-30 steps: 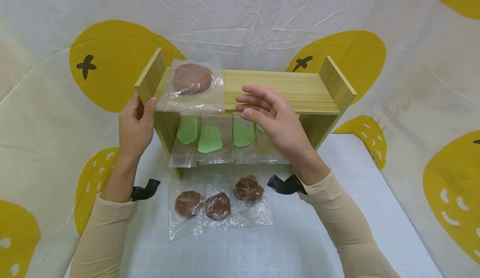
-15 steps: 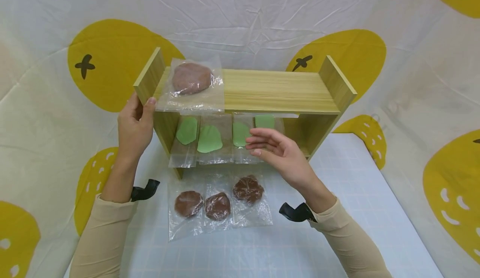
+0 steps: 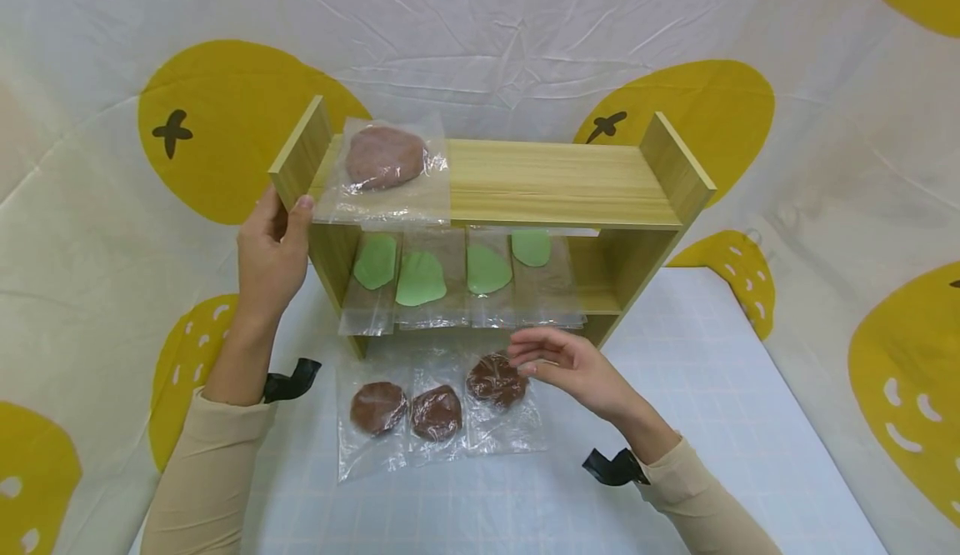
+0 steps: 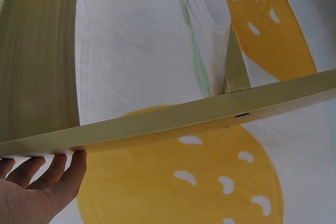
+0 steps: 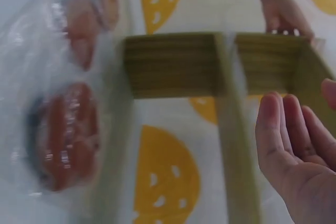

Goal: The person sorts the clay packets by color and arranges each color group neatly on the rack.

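My left hand (image 3: 272, 259) grips the left side panel of a wooden shelf (image 3: 562, 180); its thumb lies along the front edge, and its fingertips meet the outer face in the left wrist view. My right hand (image 3: 573, 372), fingers loosely bent and holding nothing, hovers over the right end of a row of bagged brown lumps. That rightmost brown lump (image 3: 495, 380) in clear plastic is partly covered by the fingertips. Beside it lie a middle brown lump (image 3: 437, 413) and a left one (image 3: 378, 408), also bagged.
On the top board, at the left, sits a larger bagged brown lump (image 3: 386, 157). Several clear bags with flat green pieces (image 3: 420, 278) line the middle shelf, overhanging its front edge. A pale checked cloth (image 3: 450, 513) covers the table. A patterned curtain (image 3: 487, 30) hangs behind.
My right hand has come down from the top board's front, past the middle shelf, to the bagged brown lumps on the table. The left hand stays on the side panel.
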The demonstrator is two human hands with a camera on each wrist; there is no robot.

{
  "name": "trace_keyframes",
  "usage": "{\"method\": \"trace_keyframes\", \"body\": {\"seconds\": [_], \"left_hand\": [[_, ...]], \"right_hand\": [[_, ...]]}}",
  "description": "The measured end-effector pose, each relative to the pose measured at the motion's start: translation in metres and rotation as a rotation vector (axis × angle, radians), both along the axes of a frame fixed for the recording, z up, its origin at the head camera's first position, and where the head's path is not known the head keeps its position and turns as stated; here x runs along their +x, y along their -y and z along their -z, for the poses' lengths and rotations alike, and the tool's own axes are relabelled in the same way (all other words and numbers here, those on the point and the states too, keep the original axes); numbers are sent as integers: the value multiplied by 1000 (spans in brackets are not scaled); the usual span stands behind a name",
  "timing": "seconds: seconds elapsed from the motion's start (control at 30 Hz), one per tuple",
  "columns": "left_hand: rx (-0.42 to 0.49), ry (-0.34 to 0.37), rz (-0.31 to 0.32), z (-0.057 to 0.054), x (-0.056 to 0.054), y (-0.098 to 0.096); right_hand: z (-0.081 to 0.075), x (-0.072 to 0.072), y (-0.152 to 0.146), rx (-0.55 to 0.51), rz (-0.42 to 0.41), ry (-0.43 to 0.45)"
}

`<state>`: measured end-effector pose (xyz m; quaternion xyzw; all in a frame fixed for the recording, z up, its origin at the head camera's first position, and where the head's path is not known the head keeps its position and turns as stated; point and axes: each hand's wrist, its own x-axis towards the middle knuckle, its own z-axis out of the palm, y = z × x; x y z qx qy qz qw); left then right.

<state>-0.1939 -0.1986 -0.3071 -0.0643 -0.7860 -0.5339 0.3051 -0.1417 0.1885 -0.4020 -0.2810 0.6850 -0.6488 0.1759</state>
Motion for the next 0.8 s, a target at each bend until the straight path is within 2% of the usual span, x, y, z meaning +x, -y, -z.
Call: {"method": "trace_keyframes", "body": {"seconds": [0.2,0.33,0.57,0.8], "left_hand": [[2,8,-3,0,0,0],[2,5,-5,0,0,0],[0,2,-9,0,-1,0],[3,6,-3,1,-1,0]], "right_hand": [[33,-1,-13,84,-43,67],[54,-6,-21,147,-38,105],[86,-18,-28,208,108,195],[109,-27,-33,192,225,260]]}}
